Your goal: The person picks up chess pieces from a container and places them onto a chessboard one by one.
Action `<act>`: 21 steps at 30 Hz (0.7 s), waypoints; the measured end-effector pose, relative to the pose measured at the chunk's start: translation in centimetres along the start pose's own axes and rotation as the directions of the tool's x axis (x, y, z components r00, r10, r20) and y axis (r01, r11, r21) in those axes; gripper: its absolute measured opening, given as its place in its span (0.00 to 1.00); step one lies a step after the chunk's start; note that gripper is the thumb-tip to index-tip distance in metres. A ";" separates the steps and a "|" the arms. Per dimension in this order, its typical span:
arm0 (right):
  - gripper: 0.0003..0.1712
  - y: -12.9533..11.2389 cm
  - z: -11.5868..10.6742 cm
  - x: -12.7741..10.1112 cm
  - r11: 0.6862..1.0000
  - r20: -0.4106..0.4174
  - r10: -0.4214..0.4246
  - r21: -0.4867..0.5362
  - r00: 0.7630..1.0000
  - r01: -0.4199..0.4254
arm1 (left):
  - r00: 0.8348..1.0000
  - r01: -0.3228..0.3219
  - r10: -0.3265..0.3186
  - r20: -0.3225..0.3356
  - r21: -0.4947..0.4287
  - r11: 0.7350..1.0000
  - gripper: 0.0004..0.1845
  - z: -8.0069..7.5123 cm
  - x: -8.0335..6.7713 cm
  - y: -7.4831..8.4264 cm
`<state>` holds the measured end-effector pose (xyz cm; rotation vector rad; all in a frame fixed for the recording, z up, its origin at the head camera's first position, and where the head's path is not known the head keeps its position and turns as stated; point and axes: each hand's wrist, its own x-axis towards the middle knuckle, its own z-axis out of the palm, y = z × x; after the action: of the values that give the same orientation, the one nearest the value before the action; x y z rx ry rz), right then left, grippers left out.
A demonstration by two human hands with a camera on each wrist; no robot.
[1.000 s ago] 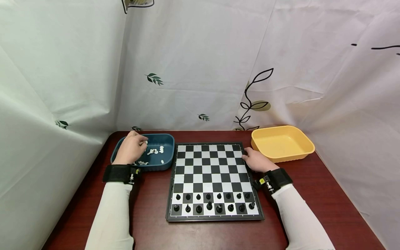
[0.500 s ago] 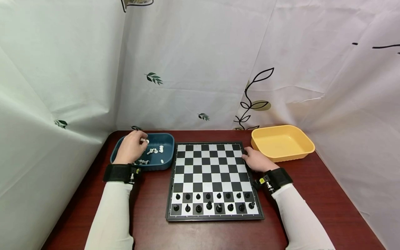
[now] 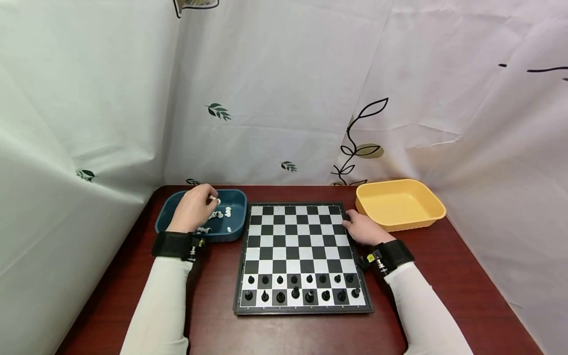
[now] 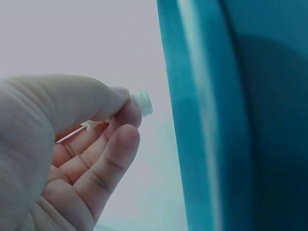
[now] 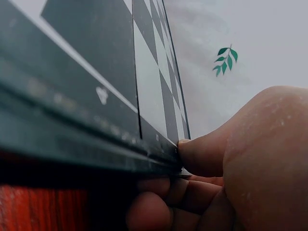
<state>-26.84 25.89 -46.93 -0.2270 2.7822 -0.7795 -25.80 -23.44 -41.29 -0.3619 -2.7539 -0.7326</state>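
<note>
Chess setup, seen from the head camera as I monitor remotely: my left hand (image 3: pixel 194 209) hovers over the blue tray (image 3: pixel 237 197) at the table's (image 3: pixel 213 296) ten o'clock, thumb and forefinger narrowed to a pinch on a small white chess piece (image 3: pixel 213 199). The left wrist view shows the same white chess piece (image 4: pixel 142 103) nipped between the thumb tip and fingertips (image 4: pixel 126 111), its round base protruding past them toward the tray wall; its long axis lies roughly along the pinch, though which piece it is I cannot tell. More white pieces (image 3: pixel 222 214) lie loose in the tray below. The chessboard (image 3: pixel 301 231) sits at roughly three o'clock from this grip, its far ranks bare, its two near ranks filled with black pieces (image 3: pixel 301 288). My right hand (image 3: pixel 365 229) holds the board's right edge, thumb on top, fingers curled beneath, as the right wrist view confirms. The yellow tray (image 3: pixel 428 197) stands just beyond it. The left hand is nearer the bare far-left squares.
</note>
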 end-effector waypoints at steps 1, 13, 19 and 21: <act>0.31 0.0 0.0 0.0 1.000 0.001 -0.001 0.002 1.000 0.001 | 1.000 0.000 0.000 0.007 0.003 1.000 0.08 0.1 0.1 0.3; 0.31 0.1 0.2 0.3 1.000 -0.002 0.003 0.000 1.000 -0.003 | 0.990 -0.126 0.123 0.065 0.040 0.991 0.13 1.5 1.4 2.6; 0.31 0.1 0.2 0.3 1.000 -0.009 0.006 -0.002 1.000 -0.006 | 0.983 -0.165 0.159 0.097 0.069 0.984 0.16 2.2 2.1 4.2; 0.31 0.1 0.2 0.2 1.000 -0.011 0.011 -0.004 1.000 -0.011 | 0.980 -0.180 0.171 0.105 0.087 0.980 0.17 2.4 2.3 4.8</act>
<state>-27.00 25.84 -47.21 -0.2092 2.7930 -0.7742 -26.93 -17.79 -40.41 -0.6265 -2.7888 -0.5487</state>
